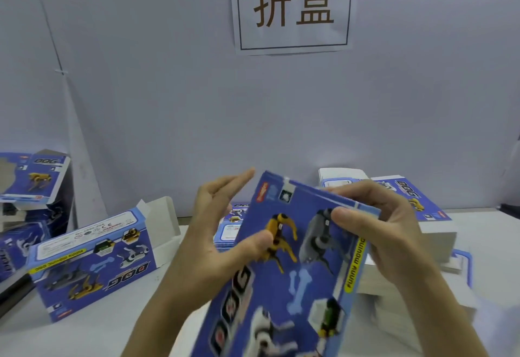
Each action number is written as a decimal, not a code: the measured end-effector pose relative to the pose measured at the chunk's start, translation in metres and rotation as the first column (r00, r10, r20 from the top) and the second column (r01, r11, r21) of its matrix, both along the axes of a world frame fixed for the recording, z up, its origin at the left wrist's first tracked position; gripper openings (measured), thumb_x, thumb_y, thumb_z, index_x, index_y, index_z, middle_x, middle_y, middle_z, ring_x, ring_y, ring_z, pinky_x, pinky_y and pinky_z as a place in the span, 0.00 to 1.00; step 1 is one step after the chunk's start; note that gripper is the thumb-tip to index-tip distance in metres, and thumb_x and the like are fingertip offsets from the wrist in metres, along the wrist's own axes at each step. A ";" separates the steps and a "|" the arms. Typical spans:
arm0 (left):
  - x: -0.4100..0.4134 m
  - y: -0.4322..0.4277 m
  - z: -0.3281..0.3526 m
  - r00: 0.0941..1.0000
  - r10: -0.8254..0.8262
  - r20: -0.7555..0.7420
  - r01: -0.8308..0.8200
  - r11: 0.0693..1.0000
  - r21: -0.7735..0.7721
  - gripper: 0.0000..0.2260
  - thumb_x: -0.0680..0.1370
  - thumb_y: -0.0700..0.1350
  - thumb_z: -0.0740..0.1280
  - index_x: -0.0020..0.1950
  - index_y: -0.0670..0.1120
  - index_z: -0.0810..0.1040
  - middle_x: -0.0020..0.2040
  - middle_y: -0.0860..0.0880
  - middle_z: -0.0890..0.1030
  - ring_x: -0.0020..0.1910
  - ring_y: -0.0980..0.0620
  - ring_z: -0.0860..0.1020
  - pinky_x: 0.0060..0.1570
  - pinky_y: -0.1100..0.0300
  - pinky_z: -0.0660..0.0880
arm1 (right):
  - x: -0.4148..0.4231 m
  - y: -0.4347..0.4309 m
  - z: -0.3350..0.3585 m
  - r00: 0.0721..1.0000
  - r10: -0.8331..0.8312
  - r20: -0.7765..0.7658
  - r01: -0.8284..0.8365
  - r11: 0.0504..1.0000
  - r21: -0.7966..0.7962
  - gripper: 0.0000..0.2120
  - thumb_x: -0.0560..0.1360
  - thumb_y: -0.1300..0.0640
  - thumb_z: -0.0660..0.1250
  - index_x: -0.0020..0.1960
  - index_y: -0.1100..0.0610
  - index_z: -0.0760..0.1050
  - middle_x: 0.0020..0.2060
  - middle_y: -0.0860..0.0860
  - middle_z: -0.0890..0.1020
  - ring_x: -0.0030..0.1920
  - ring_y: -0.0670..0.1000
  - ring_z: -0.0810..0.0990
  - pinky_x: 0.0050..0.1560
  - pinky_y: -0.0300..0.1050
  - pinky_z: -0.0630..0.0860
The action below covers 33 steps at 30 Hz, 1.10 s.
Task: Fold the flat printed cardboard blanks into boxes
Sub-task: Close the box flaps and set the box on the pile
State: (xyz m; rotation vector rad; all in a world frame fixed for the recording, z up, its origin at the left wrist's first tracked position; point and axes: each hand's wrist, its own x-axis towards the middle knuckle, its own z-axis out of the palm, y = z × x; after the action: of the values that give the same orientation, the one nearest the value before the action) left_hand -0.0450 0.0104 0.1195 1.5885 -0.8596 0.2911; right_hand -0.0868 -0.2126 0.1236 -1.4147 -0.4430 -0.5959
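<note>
Hands up over the white table (118, 325), and between them a blue printed cardboard blank (284, 278), tilted, its far end raised toward the wall and its near end running out of the bottom of the view. Yellow and grey robot dogs, a pale bone and the word DOG show on its upper face. The right hand (394, 241) grips the blank's far right edge, thumb pressed on the printed face beside the grey dog and fingers curled over the top edge. The left hand (216, 233) has its thumb resting on the face by the yellow dog while the fingers stand straight and fanned out, clear of the card — a loose, released hand, not a clench. To the left on the table lies a folded box (92, 264) with its end flaps open. Further left, more boxes (33, 182) sit stacked at the frame edge. Behind the right hand, a pile of flat blanks (433, 210) waits, white edges showing. On the grey wall hangs a paper sign (292, 8) with two dark characters.
</note>
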 end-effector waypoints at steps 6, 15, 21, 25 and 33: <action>-0.003 -0.007 0.002 0.928 -0.308 -0.212 0.227 0.915 -0.334 0.26 0.64 0.39 0.72 0.61 0.52 0.76 0.50 0.44 0.84 0.40 0.43 0.84 0.34 0.54 0.81 | 0.006 0.026 -0.002 0.998 0.045 0.051 -0.050 0.992 0.114 0.06 0.68 0.56 0.71 0.46 0.53 0.81 0.49 0.49 0.84 0.46 0.51 0.85 0.38 0.41 0.80; -0.004 -0.020 0.008 0.927 -0.279 -0.249 0.107 0.835 -0.540 0.22 0.62 0.31 0.58 0.54 0.43 0.71 0.49 0.53 0.84 0.39 0.53 0.84 0.29 0.61 0.79 | 0.003 0.038 -0.003 0.997 0.016 0.078 -0.030 0.983 0.179 0.09 0.73 0.59 0.64 0.47 0.48 0.80 0.43 0.52 0.85 0.42 0.53 0.85 0.33 0.43 0.81; -0.010 -0.022 0.008 0.943 -0.241 -0.231 0.088 0.846 -0.526 0.20 0.62 0.31 0.58 0.52 0.43 0.69 0.42 0.54 0.84 0.36 0.54 0.83 0.28 0.63 0.78 | 0.003 0.039 -0.005 0.996 0.009 0.086 -0.026 0.979 0.201 0.08 0.73 0.58 0.64 0.45 0.48 0.80 0.40 0.52 0.84 0.39 0.53 0.85 0.33 0.44 0.81; -0.010 -0.021 0.008 0.956 -0.195 -0.218 0.074 0.882 -0.465 0.19 0.62 0.32 0.59 0.52 0.43 0.69 0.39 0.56 0.84 0.34 0.55 0.83 0.28 0.64 0.78 | 0.004 0.040 -0.006 0.997 0.055 0.057 -0.066 0.973 0.222 0.07 0.73 0.58 0.63 0.44 0.51 0.79 0.38 0.54 0.82 0.37 0.53 0.84 0.32 0.44 0.80; -0.016 -0.018 0.007 0.922 -0.231 -0.311 0.061 0.880 -0.472 0.19 0.62 0.34 0.63 0.52 0.46 0.72 0.38 0.49 0.83 0.30 0.50 0.82 0.25 0.59 0.78 | 0.009 0.040 -0.009 0.995 0.090 0.041 -0.097 0.971 0.221 0.06 0.74 0.58 0.63 0.48 0.57 0.77 0.40 0.55 0.84 0.37 0.53 0.84 0.31 0.42 0.80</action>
State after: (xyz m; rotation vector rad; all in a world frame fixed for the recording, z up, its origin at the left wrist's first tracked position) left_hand -0.0609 -0.0077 0.1269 1.0809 -0.5681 0.0738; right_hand -0.0781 -0.1731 0.1145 -1.1663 -0.4501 -0.5724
